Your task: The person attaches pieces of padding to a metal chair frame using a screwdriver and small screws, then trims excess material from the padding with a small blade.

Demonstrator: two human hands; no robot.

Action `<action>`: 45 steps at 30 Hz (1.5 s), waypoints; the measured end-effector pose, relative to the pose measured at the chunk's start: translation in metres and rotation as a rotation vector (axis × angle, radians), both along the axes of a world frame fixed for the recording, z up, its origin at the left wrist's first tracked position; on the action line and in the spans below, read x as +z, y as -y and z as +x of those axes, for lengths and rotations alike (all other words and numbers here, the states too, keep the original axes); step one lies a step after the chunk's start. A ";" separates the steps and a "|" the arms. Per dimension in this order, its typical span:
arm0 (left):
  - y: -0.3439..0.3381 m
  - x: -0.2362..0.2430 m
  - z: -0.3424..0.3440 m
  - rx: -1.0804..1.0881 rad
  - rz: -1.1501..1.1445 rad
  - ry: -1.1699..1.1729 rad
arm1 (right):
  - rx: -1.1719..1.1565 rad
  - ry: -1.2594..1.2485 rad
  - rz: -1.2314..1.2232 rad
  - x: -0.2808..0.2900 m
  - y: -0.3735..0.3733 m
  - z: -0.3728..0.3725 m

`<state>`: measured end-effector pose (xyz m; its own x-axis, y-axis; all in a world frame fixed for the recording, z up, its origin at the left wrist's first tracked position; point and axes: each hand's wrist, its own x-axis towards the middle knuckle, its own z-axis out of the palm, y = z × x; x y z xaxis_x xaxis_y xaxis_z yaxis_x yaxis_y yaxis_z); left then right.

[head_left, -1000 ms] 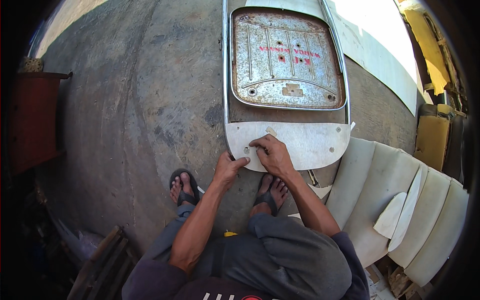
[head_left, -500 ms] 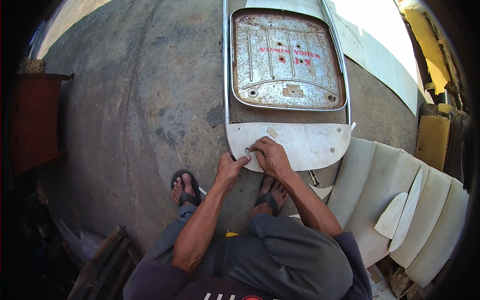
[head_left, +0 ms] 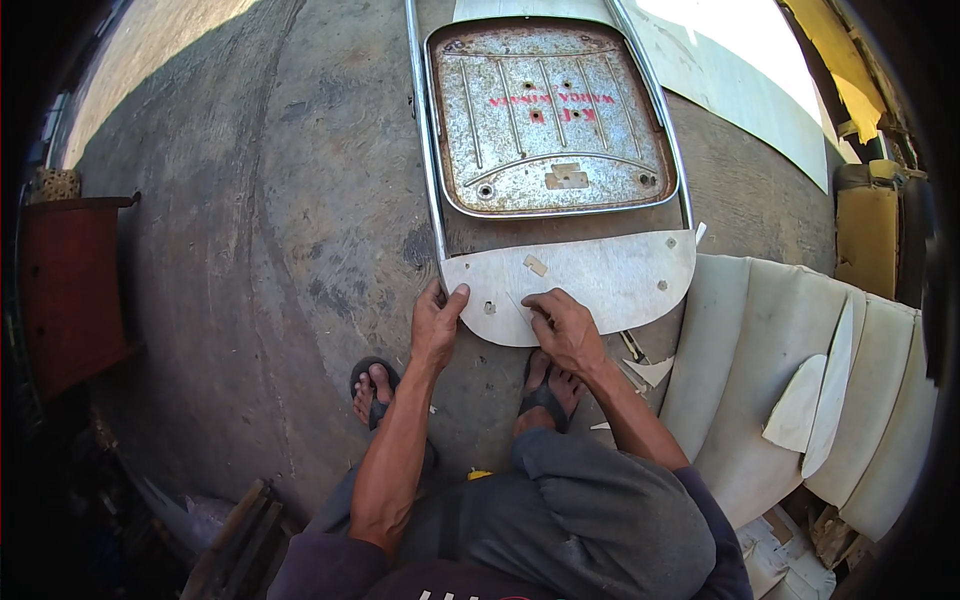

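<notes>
A white board [head_left: 590, 270] with a rounded near edge lies across the near end of a folding chair's metal tube frame [head_left: 430, 150]. Several small holes pierce the board, and a tan patch [head_left: 536, 265] is on it. My left hand [head_left: 436, 325] grips the board's left edge, thumb on top and fingers curled out of sight beneath. Over the middle of the board, my right hand [head_left: 568, 332] has its fingers bent together in a pinch; whatever they hold is too small to make out. Beyond the board is the rusty metal seat pan [head_left: 560, 110] with red lettering.
Pale padded upholstery [head_left: 730, 370] with cut white scraps [head_left: 797, 405] on it lies to my right. A large white sheet [head_left: 730, 90] lies at the far right. A red metal object [head_left: 75, 290] stands at left, and wooden slats [head_left: 235, 540] are at lower left.
My right hand has moved right, away from the hole at the board's left. My left hand has drawn back from that hole to the board's edge. The view has shifted slightly.
</notes>
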<state>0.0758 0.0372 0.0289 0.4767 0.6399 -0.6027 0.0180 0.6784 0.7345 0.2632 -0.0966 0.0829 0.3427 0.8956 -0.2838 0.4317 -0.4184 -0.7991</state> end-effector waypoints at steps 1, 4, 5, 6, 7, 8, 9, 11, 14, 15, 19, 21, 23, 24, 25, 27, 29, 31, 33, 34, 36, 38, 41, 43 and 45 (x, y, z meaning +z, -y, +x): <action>0.000 0.000 -0.001 -0.009 0.018 0.000 | 0.039 0.051 0.009 0.002 0.003 -0.001; 0.003 0.000 -0.001 -0.009 0.052 0.007 | 0.202 0.241 0.022 0.007 -0.001 -0.009; 0.004 0.001 -0.001 0.008 0.047 0.014 | 0.286 0.329 0.013 0.009 -0.010 -0.015; 0.004 0.001 -0.002 0.026 0.041 0.020 | 0.371 0.418 0.004 0.009 -0.019 -0.021; 0.004 0.003 -0.002 0.014 0.034 0.020 | 0.395 0.433 0.003 0.004 -0.028 -0.021; 0.004 0.004 -0.002 0.002 0.024 0.022 | 0.419 0.449 -0.002 -0.005 -0.038 -0.020; 0.003 0.005 -0.003 -0.010 0.013 0.025 | 0.444 0.466 -0.006 -0.011 -0.046 -0.017; 0.001 0.009 -0.008 0.024 -0.125 0.173 | 0.469 0.417 -0.023 -0.015 -0.056 -0.011; 0.004 0.010 -0.015 -0.004 -0.137 0.214 | 0.477 0.340 -0.020 -0.024 -0.058 -0.005; 0.005 0.009 -0.015 -0.026 -0.109 0.198 | 0.474 0.338 -0.010 -0.025 -0.060 -0.005; 0.011 0.003 -0.014 0.011 -0.049 0.160 | 0.456 0.320 0.042 -0.031 -0.060 -0.006; 0.014 -0.003 -0.016 0.002 0.019 0.103 | 0.455 0.290 0.026 -0.032 -0.061 -0.006; 0.017 -0.003 -0.011 0.025 0.042 0.062 | 0.450 0.276 0.011 -0.032 -0.059 -0.006; 0.018 -0.002 -0.009 0.036 0.054 0.041 | 0.445 0.275 0.012 -0.033 -0.059 -0.006; 0.019 -0.002 -0.008 0.041 0.054 0.024 | 0.442 0.272 0.015 -0.034 -0.058 -0.007; 0.021 -0.002 -0.007 0.050 0.051 -0.012 | 0.416 0.299 0.004 -0.032 -0.053 -0.009; 0.022 -0.006 -0.008 0.063 0.086 -0.025 | 0.386 0.313 0.030 -0.028 -0.050 -0.011; 0.023 -0.007 -0.008 0.063 0.086 -0.019 | 0.348 0.307 0.067 -0.024 -0.038 -0.012; 0.022 -0.007 -0.008 0.052 0.050 0.006 | 0.313 0.291 0.119 -0.024 -0.024 -0.019; 0.021 -0.007 -0.008 0.054 0.044 0.022 | 0.298 0.283 0.152 -0.022 -0.022 -0.020; 0.020 -0.008 -0.010 0.060 0.031 0.053 | 0.247 0.267 0.201 -0.019 -0.022 -0.023; 0.023 -0.006 -0.010 0.070 -0.053 0.090 | 0.193 0.257 0.234 -0.018 -0.023 -0.025; 0.028 0.000 -0.011 0.102 -0.242 0.160 | 0.143 0.260 0.249 -0.019 -0.025 -0.025; 0.029 0.003 -0.012 0.119 -0.334 0.194 | 0.153 0.265 0.260 -0.020 -0.029 -0.024; 0.029 0.004 -0.015 0.125 -0.370 0.208 | 0.121 0.283 0.285 -0.016 -0.028 -0.023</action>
